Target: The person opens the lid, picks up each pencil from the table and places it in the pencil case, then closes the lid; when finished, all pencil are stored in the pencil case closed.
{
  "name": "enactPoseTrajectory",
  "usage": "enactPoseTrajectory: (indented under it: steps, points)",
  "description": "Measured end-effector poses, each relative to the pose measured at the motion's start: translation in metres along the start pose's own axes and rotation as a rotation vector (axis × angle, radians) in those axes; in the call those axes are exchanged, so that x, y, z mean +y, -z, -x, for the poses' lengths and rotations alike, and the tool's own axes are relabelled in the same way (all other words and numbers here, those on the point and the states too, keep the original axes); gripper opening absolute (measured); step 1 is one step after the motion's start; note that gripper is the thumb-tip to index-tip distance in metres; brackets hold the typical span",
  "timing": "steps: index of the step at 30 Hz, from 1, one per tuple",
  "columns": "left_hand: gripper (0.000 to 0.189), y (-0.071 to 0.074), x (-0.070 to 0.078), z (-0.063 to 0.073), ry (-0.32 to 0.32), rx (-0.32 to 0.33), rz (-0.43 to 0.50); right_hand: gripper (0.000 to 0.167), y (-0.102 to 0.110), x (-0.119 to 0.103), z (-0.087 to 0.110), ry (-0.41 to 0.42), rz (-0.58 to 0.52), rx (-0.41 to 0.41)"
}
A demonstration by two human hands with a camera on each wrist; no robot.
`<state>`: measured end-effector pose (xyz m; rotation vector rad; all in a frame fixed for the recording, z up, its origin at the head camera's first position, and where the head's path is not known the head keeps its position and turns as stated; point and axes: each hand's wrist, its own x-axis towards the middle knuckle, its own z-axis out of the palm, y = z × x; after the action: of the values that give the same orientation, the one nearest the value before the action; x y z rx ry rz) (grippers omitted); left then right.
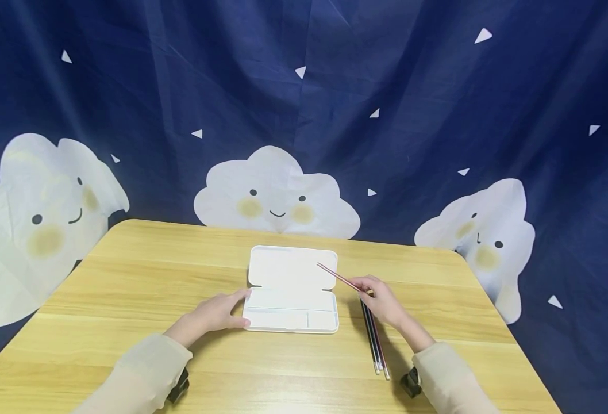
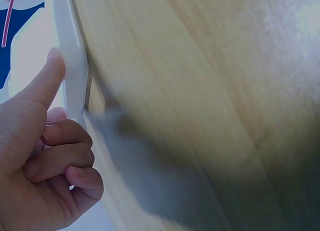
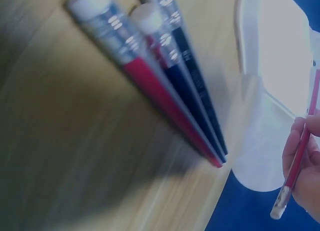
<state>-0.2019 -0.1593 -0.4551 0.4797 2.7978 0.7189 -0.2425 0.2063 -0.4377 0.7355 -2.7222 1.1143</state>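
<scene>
Left of the open white case (image 1: 283,299), the left hand (image 1: 216,312) touches its edge, thumb and forefinger spread, seemingly to steady it, while to its right the right hand (image 1: 381,299) pinches a red pencil (image 1: 337,276) near three loose pencils (image 1: 373,339).

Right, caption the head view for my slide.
Left hand touching an open case, right hand holding a red pencil, three more pencils on the table.

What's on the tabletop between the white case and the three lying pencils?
Nothing: the tabletop between the white case and the pencils is bare in the head view.
</scene>
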Motion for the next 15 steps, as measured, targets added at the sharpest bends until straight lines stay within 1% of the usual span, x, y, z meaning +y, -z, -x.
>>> enactPoseTrajectory:
  steps: [3,8,15]
  points:
    - [0.071,0.0,-0.001,0.001,-0.006,0.004,0.003,0.029,-0.003,-0.003,-0.003,0.011,-0.012,-0.023]
    - [0.073,-0.001,-0.002,0.001,-0.023,0.015,-0.006,0.02,-0.011,-0.005,-0.007,0.046,-0.023,-0.037]
    - [0.074,-0.001,-0.002,0.001,-0.019,0.011,-0.002,0.017,-0.022,-0.014,-0.014,0.056,-0.084,-0.074]
